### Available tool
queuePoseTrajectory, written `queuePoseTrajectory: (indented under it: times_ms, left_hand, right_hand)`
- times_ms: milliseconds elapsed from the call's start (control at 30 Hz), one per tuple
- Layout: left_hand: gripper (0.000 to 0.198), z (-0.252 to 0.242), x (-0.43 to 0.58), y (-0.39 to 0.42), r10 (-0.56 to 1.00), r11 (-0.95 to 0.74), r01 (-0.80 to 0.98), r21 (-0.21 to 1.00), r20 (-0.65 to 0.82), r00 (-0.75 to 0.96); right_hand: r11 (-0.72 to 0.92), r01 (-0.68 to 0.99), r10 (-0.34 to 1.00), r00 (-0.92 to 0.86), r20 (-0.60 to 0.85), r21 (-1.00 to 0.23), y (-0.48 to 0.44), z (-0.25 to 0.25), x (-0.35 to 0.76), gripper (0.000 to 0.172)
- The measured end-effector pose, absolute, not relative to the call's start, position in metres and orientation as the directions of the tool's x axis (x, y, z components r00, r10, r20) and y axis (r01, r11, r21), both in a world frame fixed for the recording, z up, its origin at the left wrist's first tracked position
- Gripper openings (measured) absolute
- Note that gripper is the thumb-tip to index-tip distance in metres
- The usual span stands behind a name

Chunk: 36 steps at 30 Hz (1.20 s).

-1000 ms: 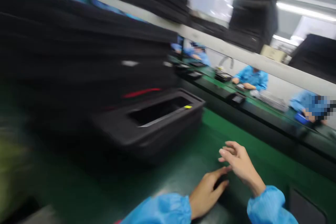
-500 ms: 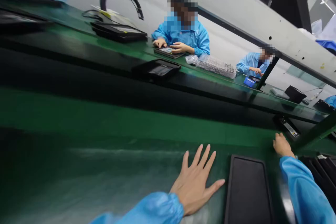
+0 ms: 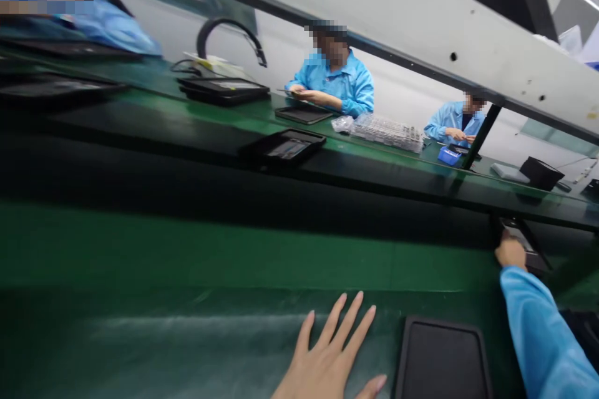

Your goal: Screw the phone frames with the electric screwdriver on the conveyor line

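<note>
My left hand [image 3: 322,355] lies flat on the green bench mat, fingers spread, holding nothing. Just right of it is a black rectangular tray [image 3: 442,355] with a raised rim and a bare inside; its near end runs out of view. My right hand [image 3: 511,254] is stretched forward to another black tray [image 3: 538,260], which carries a flat, light-coloured part [image 3: 517,234]. The fingers are curled over that tray's left side and seem to grip its edge, though the fingertips are partly hidden.
A dark belt-like strip [image 3: 187,181] runs across beyond the green mat, carrying a black tray with a device [image 3: 285,146]. Co-workers in blue [image 3: 349,81] sit opposite. A white beam [image 3: 374,19] crosses overhead. Dark trays [image 3: 583,330] stand by my right sleeve.
My right hand has reached forward onto the tray at the right. My left hand stays spread on the mat. The view has tilted up; the co-worker opposite has lifted a part from a tray.
</note>
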<state>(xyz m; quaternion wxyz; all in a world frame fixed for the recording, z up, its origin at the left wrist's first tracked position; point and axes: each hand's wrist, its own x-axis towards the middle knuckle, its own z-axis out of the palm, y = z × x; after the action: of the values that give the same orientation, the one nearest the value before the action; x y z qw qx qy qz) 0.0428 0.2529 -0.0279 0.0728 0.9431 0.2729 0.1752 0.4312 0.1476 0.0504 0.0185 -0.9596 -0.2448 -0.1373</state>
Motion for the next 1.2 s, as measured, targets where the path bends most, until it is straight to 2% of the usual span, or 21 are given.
queuePoseTrajectory:
  times_ms: [67,233,400,500,600,733,800,900,967,1033,1100,1200]
  left_hand:
    - [0.074,-0.030,0.043,0.258,0.509,-0.855,0.453,0.251,0.245,0.825]
    - [0.076,-0.015,0.047,0.263,0.484,-0.849,0.445,0.286,0.079,0.871]
    - [0.078,0.006,0.052,0.249,0.505,-0.841,0.481,0.247,0.040,0.862]
    - [0.076,0.007,0.055,0.245,0.501,-0.845,0.479,0.237,0.039,0.865]
    - [0.069,0.009,0.055,0.245,0.493,-0.842,0.467,0.270,0.035,0.869]
    - [0.065,0.011,0.049,0.248,0.469,-0.825,0.415,0.383,0.054,0.882]
    - [0.063,0.009,0.043,0.248,0.451,-0.814,0.353,0.462,0.117,0.885]
    - [0.065,0.002,0.031,0.243,0.422,-0.772,0.194,0.605,0.259,0.869]
    - [0.065,0.003,0.021,0.236,0.397,-0.729,0.058,0.682,0.352,0.847]
    - [0.060,0.011,0.012,0.223,0.383,-0.664,-0.052,0.746,0.399,0.833]
    - [0.058,0.026,0.007,0.207,0.388,-0.532,-0.082,0.843,0.329,0.861]
    - [0.065,0.054,0.010,0.178,0.342,-0.160,0.084,0.984,-0.024,0.939]
  right_hand:
    - [-0.866,0.500,0.484,0.840,0.245,-0.007,0.158,0.053,0.418,0.026]
    - [-0.748,0.655,0.613,0.743,0.269,-0.103,0.180,0.067,0.349,0.030]
    - [-0.598,0.785,0.728,0.616,0.301,-0.161,0.126,0.092,0.246,0.030]
    - [-0.456,0.854,0.752,0.521,0.404,-0.250,0.072,0.089,0.166,0.025]
    - [-0.377,0.875,0.695,0.483,0.533,-0.303,0.032,0.063,0.083,0.027]
    - [-0.446,0.859,0.611,0.496,0.617,-0.250,0.012,0.025,0.036,0.022]
    - [-0.540,0.814,0.563,0.537,0.628,-0.213,0.010,0.020,0.043,0.028]
    - [-0.692,0.715,0.551,0.610,0.570,-0.098,0.008,0.021,0.062,0.038]
    - [-0.728,0.685,0.584,0.640,0.500,-0.026,0.009,0.023,0.068,0.029]
    - [-0.734,0.679,0.606,0.658,0.448,-0.006,0.011,0.024,0.068,0.021]
    - [-0.735,0.677,0.595,0.674,0.438,-0.042,0.015,0.028,0.069,0.018]
    - [-0.740,0.657,0.530,0.702,0.476,-0.145,0.018,0.034,0.074,0.020]
